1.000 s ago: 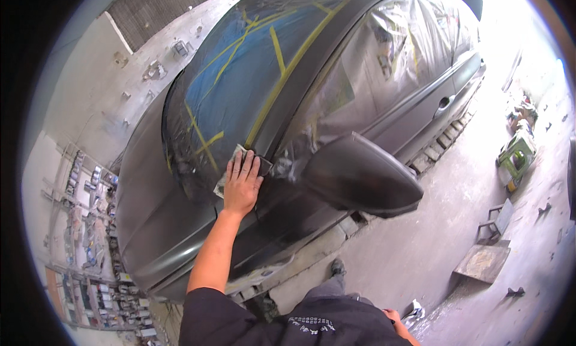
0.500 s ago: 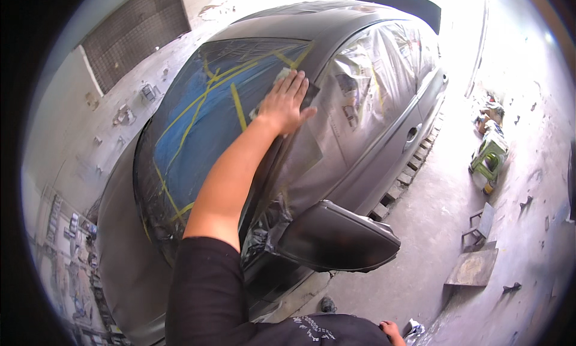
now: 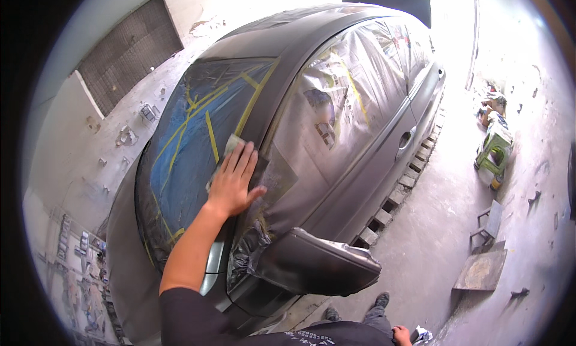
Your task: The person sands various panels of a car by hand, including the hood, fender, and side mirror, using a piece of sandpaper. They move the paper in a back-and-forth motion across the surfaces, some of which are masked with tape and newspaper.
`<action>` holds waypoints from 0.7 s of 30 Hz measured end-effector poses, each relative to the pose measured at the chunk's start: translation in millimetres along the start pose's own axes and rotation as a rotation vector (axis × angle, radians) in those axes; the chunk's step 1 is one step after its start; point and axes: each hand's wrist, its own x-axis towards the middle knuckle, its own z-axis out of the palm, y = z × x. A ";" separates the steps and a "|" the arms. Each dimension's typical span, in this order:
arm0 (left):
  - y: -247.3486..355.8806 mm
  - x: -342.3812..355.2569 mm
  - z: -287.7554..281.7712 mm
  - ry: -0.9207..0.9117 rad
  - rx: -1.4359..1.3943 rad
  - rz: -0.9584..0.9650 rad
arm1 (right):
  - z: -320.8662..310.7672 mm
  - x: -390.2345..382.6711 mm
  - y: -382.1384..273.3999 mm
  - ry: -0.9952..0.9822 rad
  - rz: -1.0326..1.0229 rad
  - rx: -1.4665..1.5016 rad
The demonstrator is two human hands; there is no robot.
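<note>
My left hand (image 3: 234,184) presses with its fingers nearly flat over a pale, thin pad or sheet (image 3: 233,142) on the dark pillar (image 3: 273,89) beside the windscreen of a dark grey car. Blue plastic with yellow tape (image 3: 174,178) masks the windscreen, and wrinkled translucent film (image 3: 336,124) covers the side windows. Below my hand juts the dark wing mirror (image 3: 315,265), with crumpled film around its base. My right hand (image 3: 401,335) is low by my waist, fingers curled; what it holds, if anything, I cannot make out.
Blocks (image 3: 408,178) line the car's lower side. Along the right wall stand a green plastic stool (image 3: 498,151) with clutter, a small grey bench (image 3: 489,223) and a board (image 3: 480,268). Cluttered shelving (image 3: 78,256) is at left, a grated opening (image 3: 129,52) at upper left.
My left hand first went up the pillar with the pad, and since half a second ago has slid back down it. The view has shifted along the car; my right hand stays low.
</note>
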 end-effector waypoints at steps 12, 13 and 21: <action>-41.6 189.4 18.6 0.064 0.166 0.018 | -83.2 115.9 -79.5 -0.328 -0.025 0.163; -42.3 193.4 21.8 0.069 0.181 0.013 | -87.0 112.1 -82.5 -0.338 -0.036 0.137; -6.1 35.7 3.8 -0.036 0.052 0.022 | -112.2 101.2 -80.9 -0.313 -0.141 -0.243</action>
